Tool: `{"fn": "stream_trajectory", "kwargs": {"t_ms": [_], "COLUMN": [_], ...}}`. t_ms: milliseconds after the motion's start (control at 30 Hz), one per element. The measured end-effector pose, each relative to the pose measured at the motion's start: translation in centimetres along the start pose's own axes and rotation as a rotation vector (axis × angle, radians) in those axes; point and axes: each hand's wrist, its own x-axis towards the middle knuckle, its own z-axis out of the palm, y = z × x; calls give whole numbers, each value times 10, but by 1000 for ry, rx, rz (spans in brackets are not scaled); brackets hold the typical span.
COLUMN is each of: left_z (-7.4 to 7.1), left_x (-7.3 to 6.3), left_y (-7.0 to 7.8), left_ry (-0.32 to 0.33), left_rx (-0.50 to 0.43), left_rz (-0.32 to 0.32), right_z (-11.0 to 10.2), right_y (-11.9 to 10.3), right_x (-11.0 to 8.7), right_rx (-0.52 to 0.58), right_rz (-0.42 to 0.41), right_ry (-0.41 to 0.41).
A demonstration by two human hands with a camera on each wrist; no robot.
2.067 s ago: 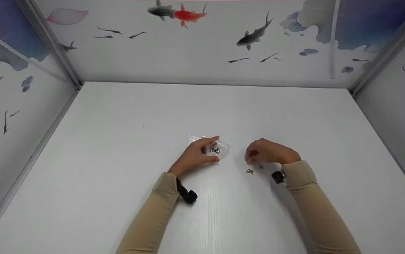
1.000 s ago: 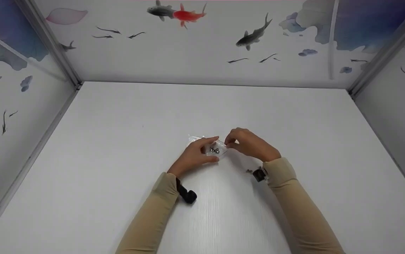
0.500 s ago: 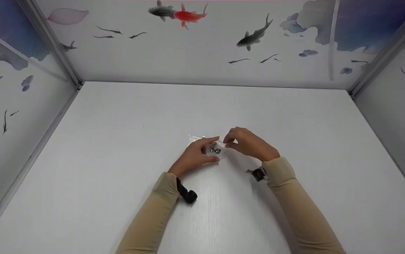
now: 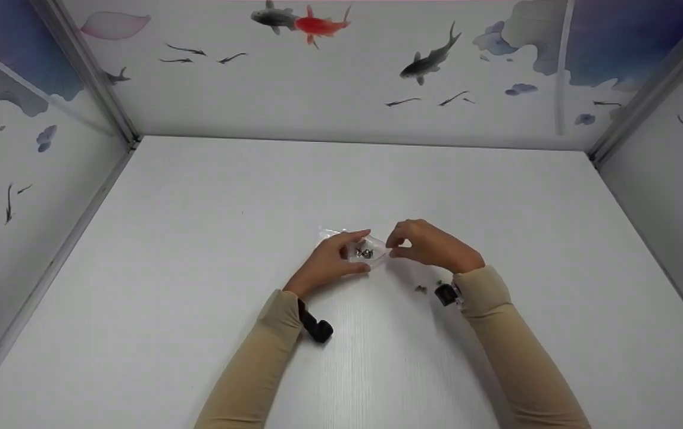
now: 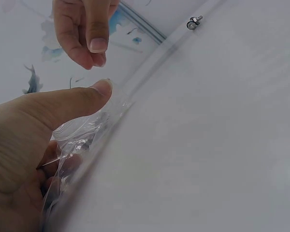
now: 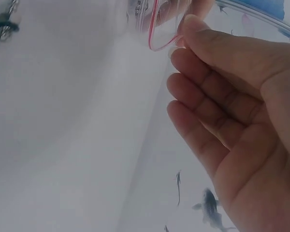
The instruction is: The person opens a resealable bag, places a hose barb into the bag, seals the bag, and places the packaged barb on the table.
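Observation:
My left hand (image 4: 326,262) holds a clear zip bag (image 4: 379,249), its thumb and fingers spread round the sides so the mouth gapes to the right. Several small shiny metal pieces (image 4: 365,253) lie inside the bag. My right hand (image 4: 436,245) is just right of the mouth, fingers loosely bent, with nothing visible between them. In the right wrist view its thumb and fingertips are close by the bag's red seal line (image 6: 153,46). More small metal pieces (image 4: 421,289) rest on the table below the right hand; one (image 5: 194,22) looks ring-shaped with a short stem.
The white table (image 4: 198,208) spreads around both hands. Printed panels with fish (image 4: 430,59) enclose it at the back and both sides. A black wrist camera (image 4: 320,331) sits on the left wrist, another (image 4: 446,294) on the right, near the loose pieces.
The right hand came from over the loose pieces to the bag's mouth, stayed there, then drew back slightly to the right with thumb and finger parting. The left hand kept its place.

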Motion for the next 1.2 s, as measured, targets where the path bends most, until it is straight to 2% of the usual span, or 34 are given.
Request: {"fn": "stream_trajectory", "kwargs": {"t_ms": [233, 467, 700, 767, 967, 1200], "left_z": [1, 1, 1, 1, 1, 1], "left_x": [0, 1, 1, 1, 1, 1], "left_y": [-1, -1, -2, -2, -1, -3], "left_ry": [3, 6, 6, 3, -10, -4], "left_rx": [-23, -2, 15, 14, -12, -24], "left_rz": [-17, -22, -22, -24, -33, -27], "right_z": [-1, -5, -6, -5, 0, 2], "right_y": [6, 9, 14, 14, 14, 14], "right_x": [-12, -23, -32, -33, -34, -34], "right_rx": [39, 68, 115, 122, 116, 90], "right_rz": [49, 125, 143, 173, 263, 263], "right_ry": [-89, -168, -235, -252, -290, -292]}}
